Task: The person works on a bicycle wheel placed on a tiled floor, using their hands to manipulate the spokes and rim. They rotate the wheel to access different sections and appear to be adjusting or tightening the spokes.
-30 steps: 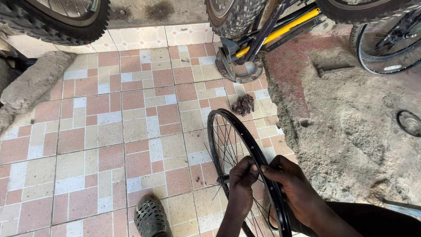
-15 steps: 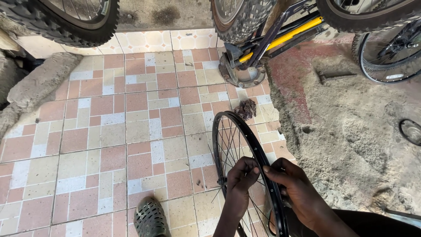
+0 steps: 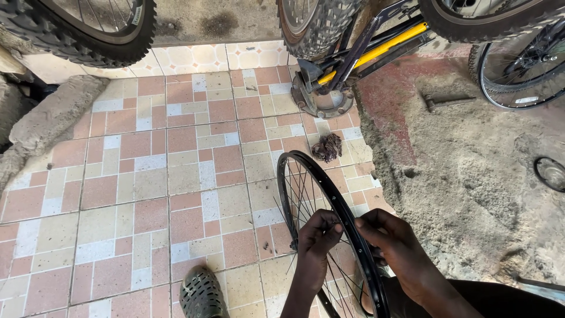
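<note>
Now both hands [image 3: 353, 241] curled on the upright wheel rim [image 3: 329, 188].

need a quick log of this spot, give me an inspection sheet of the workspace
surface: tiled floor, pink and beige; rough concrete on the right
job's things: bare black rim with spokes, standing upright on the tiles
clutter: dark rag by the rim; hammer-like tool on the concrete; sandal
grips: left hand pinching spokes inside the rim; right hand on the rim's edge
cables: nothing seen
surroundings: knobby tyre top left; bike with yellow bar; wheel top right; stone block
</note>
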